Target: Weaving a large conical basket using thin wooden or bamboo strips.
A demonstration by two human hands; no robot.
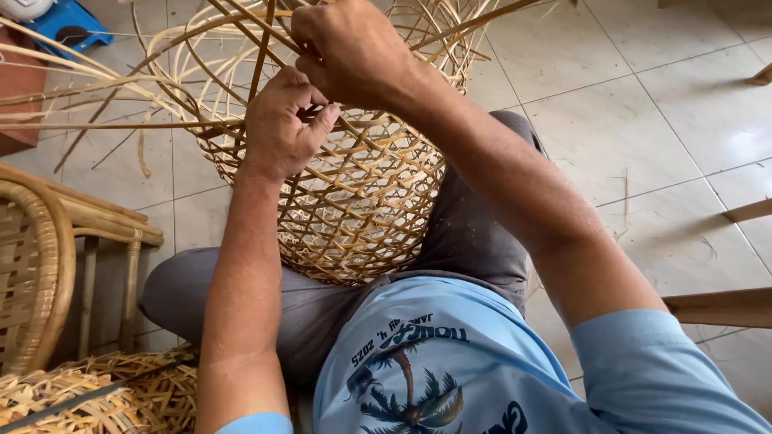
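Blue shirt [450,354], basket [362,201] under both hands' grip

1. I see a pale tan open-lattice basket [354,201] with straw-coloured strips.
2. My shirt [450,362] is light blue with a dark palm print.
3. My trousers [466,233] are grey.
4. The floor tiles [659,120] are off-white.
5. A bright blue object [68,24] lies at the top left.
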